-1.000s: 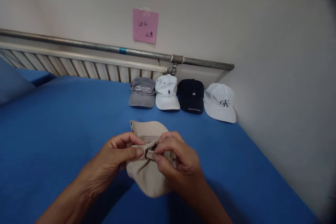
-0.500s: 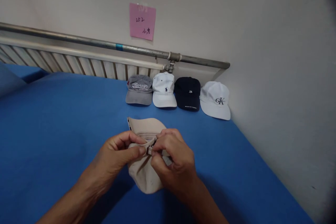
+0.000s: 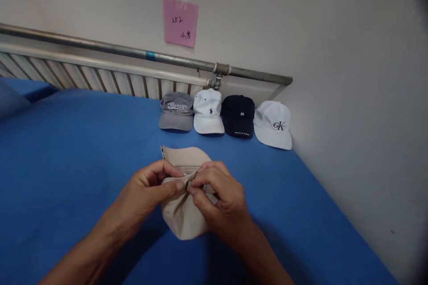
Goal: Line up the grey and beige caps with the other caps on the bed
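A beige baseball cap [image 3: 185, 222] is held between my hands above the blue bed surface, its brim pointing away from me and its back strap toward me. My left hand [image 3: 150, 189] pinches the cap's back edge beside the strap buckle [image 3: 190, 181], thumb on top. With thumb and fingers closed, my right hand [image 3: 222, 200] grips the strap at the buckle. The strap's end is mostly hidden by my right fingers.
Along the far edge stand a grey cap [image 3: 176, 113], a white cap [image 3: 208, 113], a black cap [image 3: 238, 118] and another white cap [image 3: 273, 127]. Behind are a radiator [image 3: 110, 81] and a metal pipe [image 3: 100, 46]. A pink note [image 3: 180, 22] is on the wall.
My right thumb and fingers have shifted slightly left, closer to my left thumb, and now cover more of the buckle. The whole view has moved a little.
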Motion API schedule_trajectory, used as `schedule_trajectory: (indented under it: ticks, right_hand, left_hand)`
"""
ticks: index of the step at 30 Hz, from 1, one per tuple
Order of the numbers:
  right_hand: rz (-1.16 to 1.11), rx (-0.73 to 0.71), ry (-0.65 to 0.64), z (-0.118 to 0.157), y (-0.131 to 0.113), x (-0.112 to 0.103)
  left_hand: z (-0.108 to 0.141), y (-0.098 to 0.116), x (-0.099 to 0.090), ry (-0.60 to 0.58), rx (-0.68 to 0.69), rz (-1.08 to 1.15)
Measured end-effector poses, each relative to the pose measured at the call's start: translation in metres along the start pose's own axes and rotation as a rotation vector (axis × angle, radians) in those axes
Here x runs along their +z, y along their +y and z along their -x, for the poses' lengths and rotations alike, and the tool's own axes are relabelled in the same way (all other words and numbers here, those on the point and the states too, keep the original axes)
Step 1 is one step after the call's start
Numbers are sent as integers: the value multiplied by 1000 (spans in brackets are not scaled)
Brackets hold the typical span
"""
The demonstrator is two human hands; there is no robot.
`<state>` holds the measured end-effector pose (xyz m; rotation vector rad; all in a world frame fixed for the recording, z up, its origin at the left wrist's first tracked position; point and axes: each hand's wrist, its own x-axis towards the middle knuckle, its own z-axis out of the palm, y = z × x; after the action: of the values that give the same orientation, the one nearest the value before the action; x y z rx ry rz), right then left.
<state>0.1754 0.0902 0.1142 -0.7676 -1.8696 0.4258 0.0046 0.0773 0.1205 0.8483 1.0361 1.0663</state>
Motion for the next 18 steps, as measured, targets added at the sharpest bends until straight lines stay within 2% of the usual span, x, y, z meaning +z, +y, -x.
schedule_trajectory:
  ticks: [5,11,14,18]
  right_hand:
    - [-24,22,-129,-3,1,-7]
    - [158,-50,-383,-24,-13,-16]
    - [228,-121,-505,-34,-21,-17]
    - [276,-198,-547,-41,-29,-14]
  left_hand:
    - [-5,4,-17,-67,-30,-61]
    - [1,16,-27,-183,43,-230]
    - [2,18,-29,-175,67,-207]
    - [-1,16,-29,-142,123,-130]
